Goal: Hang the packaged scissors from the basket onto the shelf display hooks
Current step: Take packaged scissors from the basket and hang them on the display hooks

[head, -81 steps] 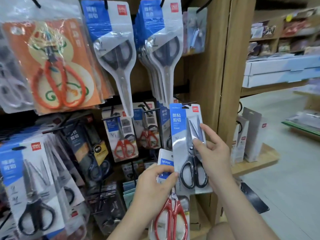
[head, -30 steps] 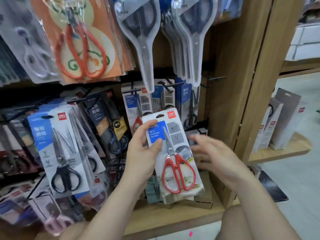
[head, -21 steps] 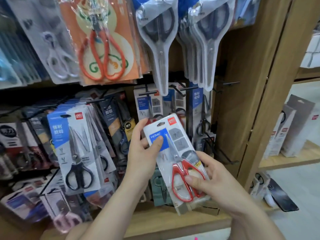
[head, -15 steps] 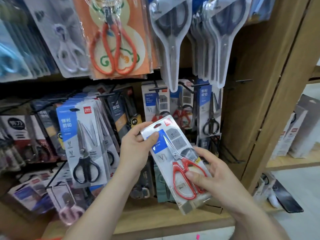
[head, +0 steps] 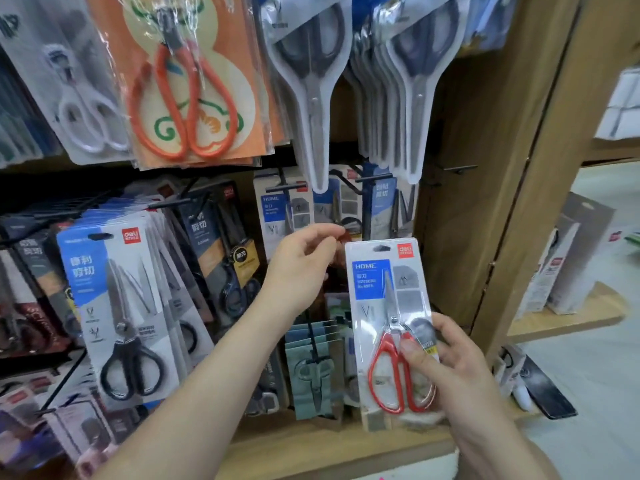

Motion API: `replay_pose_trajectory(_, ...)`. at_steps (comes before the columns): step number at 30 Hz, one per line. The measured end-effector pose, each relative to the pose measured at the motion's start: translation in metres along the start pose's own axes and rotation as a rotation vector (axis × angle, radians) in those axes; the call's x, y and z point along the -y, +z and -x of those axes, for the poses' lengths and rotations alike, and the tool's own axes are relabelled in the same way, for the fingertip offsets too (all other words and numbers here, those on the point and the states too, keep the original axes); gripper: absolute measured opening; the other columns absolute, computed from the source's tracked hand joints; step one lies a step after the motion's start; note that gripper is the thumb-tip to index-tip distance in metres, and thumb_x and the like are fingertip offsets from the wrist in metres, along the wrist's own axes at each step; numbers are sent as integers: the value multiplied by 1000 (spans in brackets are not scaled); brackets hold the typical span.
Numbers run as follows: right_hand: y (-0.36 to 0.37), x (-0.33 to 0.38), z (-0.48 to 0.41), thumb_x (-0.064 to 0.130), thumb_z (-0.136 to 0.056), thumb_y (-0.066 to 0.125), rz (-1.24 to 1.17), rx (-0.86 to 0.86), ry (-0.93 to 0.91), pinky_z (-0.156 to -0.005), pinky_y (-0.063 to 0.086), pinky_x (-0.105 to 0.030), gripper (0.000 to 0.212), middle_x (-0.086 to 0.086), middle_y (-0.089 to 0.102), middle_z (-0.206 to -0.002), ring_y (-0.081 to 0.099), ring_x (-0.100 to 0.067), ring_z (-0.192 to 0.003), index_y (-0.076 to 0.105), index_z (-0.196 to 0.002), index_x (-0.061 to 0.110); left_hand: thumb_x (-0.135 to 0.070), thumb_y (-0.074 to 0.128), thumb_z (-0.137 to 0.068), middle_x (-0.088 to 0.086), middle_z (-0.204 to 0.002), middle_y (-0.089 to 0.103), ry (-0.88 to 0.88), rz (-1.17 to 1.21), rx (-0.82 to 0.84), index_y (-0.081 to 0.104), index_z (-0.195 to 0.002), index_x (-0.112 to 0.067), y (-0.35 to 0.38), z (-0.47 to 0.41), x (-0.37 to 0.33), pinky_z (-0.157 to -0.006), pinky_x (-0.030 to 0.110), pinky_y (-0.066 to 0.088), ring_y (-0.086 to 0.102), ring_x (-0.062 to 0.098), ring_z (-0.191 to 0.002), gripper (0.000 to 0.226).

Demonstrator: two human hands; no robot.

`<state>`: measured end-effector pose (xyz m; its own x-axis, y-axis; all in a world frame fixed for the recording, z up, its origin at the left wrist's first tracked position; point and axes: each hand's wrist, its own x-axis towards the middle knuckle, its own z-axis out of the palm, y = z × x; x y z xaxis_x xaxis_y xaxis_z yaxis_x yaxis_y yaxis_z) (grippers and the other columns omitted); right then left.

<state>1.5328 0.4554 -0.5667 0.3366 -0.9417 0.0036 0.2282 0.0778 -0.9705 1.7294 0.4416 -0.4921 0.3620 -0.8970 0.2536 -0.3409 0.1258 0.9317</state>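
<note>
1. Scissors pack [head: 388, 306] has swung upright since a moment ago, and the left hand [head: 304, 265] has left its top corner.
2. It hangs in the air near the shelf's right edge, below the hooks. The right hand [head: 450, 368] grips its lower part, thumb over the red handles.
3. That left hand reaches toward the matching packs [head: 277, 213] with its fingers curled. I cannot tell whether they pinch anything.
4. To hang it well, steady the hook [head: 287, 185], line the pack's top slot [head: 381, 248] with the tip, and slide it on facing outward.
</note>
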Motion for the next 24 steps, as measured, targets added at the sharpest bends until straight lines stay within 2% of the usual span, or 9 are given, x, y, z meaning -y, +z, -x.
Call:
replay_pose_trajectory(3, -8, 3, -3, 16, -87, 65, -33, -19, 20, -77, 59, -45, 27, -9, 78, -96, 76, -30, -84, 64, -113, 23, -19, 48, -102, -4, -94, 75, -102, 50, 33, 69, -114, -23, -2, 2, 4, -71, 25, 54, 66, 12, -84, 25)
replay_pose_trajectory(5, -9, 3, -6, 16, -92, 60, -58, -26, 33, -77, 59, -44, 23, -7, 78, -96, 76, -28, -85, 65, -113, 25, -22, 48, -103, -1, -88, 76, -152, 71, 146, 70, -111, -23, 0, 13, 9, -68, 25, 54, 68, 13, -78, 23)
replay_pose_trajectory(8, -6, 2, -12, 16, -98, 54, -73, -31, 52, -86, 57, -49, 22, -8, 78, -98, 75, -29, -89, 69, -111, 25, -22, 55, -100, -2, -90, 78, -146, 28, 248, 71, -108, -24, 6, 28, 13, -71, 26, 55, 70, 9, -76, 17)
replay_pose_trajectory(10, -3, 1, -16, 17, -100, 53, -57, -39, 45, -90, 56, -52, 21, -7, 77, -100, 75, -29, -92, 70, -109, 25, -17, 58, -98, 7, -92, 78, -119, 42, 210, 71, -103, -23, 9, 29, 17, -76, 31, 56, 71, 14, -78, 15)
replay_pose_trajectory(13, 1, 5, -23, 19, -99, 54, -59, -40, 14, -89, 56, -51, 20, -9, 77, -100, 75, -29, -92, 69, -112, 23, -18, 60, -98, 18, -90, 75, -18, 17, 135, 70, -100, -27, 10, 25, 16, -78, 45, 59, 71, 34, -85, 14)
replay_pose_trajectory(14, 2, 8, -26, 19, -99, 54, -60, -35, -5, -87, 58, -50, 20, -9, 77, -99, 75, -29, -91, 69, -113, 22, -18, 59, -98, 17, -90, 75, 13, 17, 123, 70, -101, -26, 11, 24, 15, -76, 44, 59, 71, 33, -86, 14)
replay_pose_trajectory(18, 8, 21, -37, 19, -100, 53, -54, -1, -67, -75, 62, -38, 21, -6, 78, -98, 76, -25, -88, 68, -114, 23, -15, 57, -99, 5, -86, 77, 17, 87, 39, 66, -103, -23, 12, 16, 2, -57, 23, 55, 73, 16, -75, 13)
replay_pose_trajectory(21, 13, 29, -46, 18, -100, 52, -48, 15, -78, -66, 63, -30, 20, -4, 78, -95, 76, -23, -84, 68, -110, 26, -16, 56, -100, -1, -85, 77, 5, 105, -10, 64, -99, -28, 13, 12, -3, -54, 20, 54, 72, 11, -73, 14)
replay_pose_trajectory(24, 12, 32, -50, 16, -100, 53, -54, 29, -76, -68, 63, -32, 21, -7, 78, -96, 76, -26, -85, 68, -112, 23, -15, 56, -100, 5, -84, 76, 46, 88, -39, 64, -101, -25, 13, 13, -3, -54, 21, 54, 71, 13, -72, 13)
